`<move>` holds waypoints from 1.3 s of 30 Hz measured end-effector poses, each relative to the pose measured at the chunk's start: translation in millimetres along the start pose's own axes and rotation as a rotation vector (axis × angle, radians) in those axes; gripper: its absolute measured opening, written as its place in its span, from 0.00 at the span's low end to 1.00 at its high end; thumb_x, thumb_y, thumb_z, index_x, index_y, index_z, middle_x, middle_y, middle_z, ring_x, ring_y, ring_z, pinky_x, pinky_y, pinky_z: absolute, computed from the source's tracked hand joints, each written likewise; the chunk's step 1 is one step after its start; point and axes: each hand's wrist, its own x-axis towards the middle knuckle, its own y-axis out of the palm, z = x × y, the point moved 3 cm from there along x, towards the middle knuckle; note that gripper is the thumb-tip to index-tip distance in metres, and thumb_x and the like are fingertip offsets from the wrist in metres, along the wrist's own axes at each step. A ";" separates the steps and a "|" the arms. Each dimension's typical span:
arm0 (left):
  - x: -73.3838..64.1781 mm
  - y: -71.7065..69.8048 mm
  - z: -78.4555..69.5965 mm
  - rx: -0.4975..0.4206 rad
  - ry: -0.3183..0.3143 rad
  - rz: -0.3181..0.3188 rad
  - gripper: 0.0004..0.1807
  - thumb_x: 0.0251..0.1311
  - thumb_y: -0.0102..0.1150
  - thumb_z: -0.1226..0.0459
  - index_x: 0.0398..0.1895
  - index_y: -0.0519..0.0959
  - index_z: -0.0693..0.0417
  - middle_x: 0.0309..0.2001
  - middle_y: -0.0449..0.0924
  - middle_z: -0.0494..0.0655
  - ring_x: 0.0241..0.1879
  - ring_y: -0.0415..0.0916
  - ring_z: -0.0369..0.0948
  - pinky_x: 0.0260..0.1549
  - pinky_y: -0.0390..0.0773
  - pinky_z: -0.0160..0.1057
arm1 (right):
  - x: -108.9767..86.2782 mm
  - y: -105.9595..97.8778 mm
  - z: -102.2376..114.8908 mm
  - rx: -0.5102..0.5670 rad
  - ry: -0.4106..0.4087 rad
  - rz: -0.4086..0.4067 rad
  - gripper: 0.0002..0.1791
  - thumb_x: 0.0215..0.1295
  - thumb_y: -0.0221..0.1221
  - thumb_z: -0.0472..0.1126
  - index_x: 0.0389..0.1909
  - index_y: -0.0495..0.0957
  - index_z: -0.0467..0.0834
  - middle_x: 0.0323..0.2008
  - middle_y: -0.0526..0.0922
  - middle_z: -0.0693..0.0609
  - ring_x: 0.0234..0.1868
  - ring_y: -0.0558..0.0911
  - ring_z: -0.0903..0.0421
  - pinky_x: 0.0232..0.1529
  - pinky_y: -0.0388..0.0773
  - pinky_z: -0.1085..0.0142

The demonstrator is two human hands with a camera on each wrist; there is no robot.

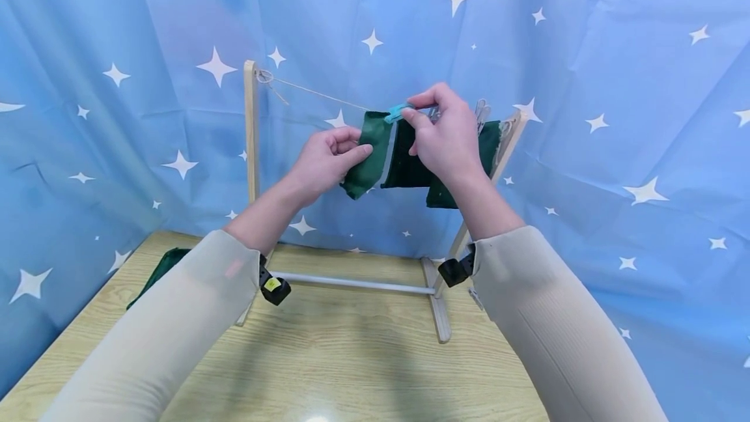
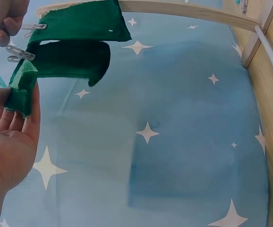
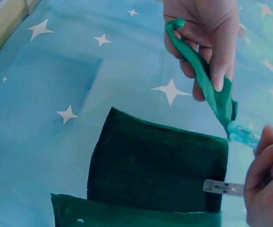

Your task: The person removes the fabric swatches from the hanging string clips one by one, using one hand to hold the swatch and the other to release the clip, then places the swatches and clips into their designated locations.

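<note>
My left hand [image 1: 328, 161] pinches a small green cloth [image 1: 374, 158] between thumb and fingers, beside the hanging pieces. At that cloth's top corner, my right hand [image 1: 448, 139] pinches a teal clothespin [image 1: 396, 112] with its nose against the cloth, at the string [image 1: 322, 92]. In the right wrist view the cloth [image 3: 202, 78] is seen edge-on, folded over. A dark green cloth [image 1: 404, 168] hangs just right of it, partly behind my right hand, held by a grey clip [image 3: 221, 187]. Another green cloth [image 1: 489, 148] hangs near the right post, with clips [image 1: 482, 112] above it.
The string runs between a left wooden post [image 1: 252, 129] and a right post [image 1: 508, 142], joined low by a white bar [image 1: 351, 282]. More green cloth [image 1: 157, 273] lies on the wooden table [image 1: 328, 357] at left. A clip [image 1: 476, 298] lies by my right sleeve. A starry curtain hangs behind.
</note>
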 end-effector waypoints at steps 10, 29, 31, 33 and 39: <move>-20.2 -3.8 -3.5 -0.091 -0.048 0.049 0.24 0.81 0.62 0.59 0.75 0.78 0.52 0.56 0.90 0.54 0.48 0.90 0.42 0.45 0.91 0.40 | -14.2 -12.6 -4.0 0.081 -0.023 -0.019 0.14 0.83 0.63 0.45 0.61 0.80 0.42 0.60 0.83 0.46 0.23 0.84 0.48 0.34 0.83 0.68; -100.0 -42.3 54.0 -0.077 -0.239 0.069 0.34 0.83 0.61 0.56 0.87 0.64 0.47 0.53 0.88 0.44 0.48 0.90 0.38 0.45 0.92 0.41 | -140.2 -52.5 -145.3 0.167 0.288 0.090 0.25 0.82 0.63 0.53 0.71 0.76 0.45 0.52 0.80 0.60 0.31 0.85 0.60 0.25 0.79 0.66; -108.5 -44.8 63.5 -0.060 -0.261 0.063 0.36 0.82 0.61 0.55 0.88 0.63 0.48 0.52 0.87 0.43 0.48 0.89 0.37 0.44 0.91 0.39 | -155.5 -55.7 -167.2 0.145 0.337 0.097 0.27 0.82 0.63 0.55 0.73 0.76 0.46 0.53 0.79 0.62 0.31 0.85 0.60 0.25 0.80 0.65; -116.9 -47.2 73.6 -0.052 -0.283 0.061 0.38 0.82 0.61 0.55 0.88 0.61 0.50 0.52 0.88 0.43 0.47 0.89 0.37 0.43 0.90 0.39 | -170.2 -58.6 -187.3 0.133 0.388 0.100 0.28 0.83 0.62 0.55 0.75 0.75 0.47 0.55 0.77 0.61 0.31 0.85 0.60 0.26 0.81 0.64; -140.8 -51.7 104.3 -0.069 -0.356 0.076 0.41 0.83 0.60 0.54 0.90 0.55 0.52 0.52 0.89 0.41 0.50 0.89 0.35 0.44 0.90 0.40 | -209.0 -65.9 -241.8 0.087 0.547 0.106 0.32 0.83 0.61 0.57 0.78 0.73 0.45 0.65 0.75 0.50 0.33 0.85 0.62 0.27 0.81 0.64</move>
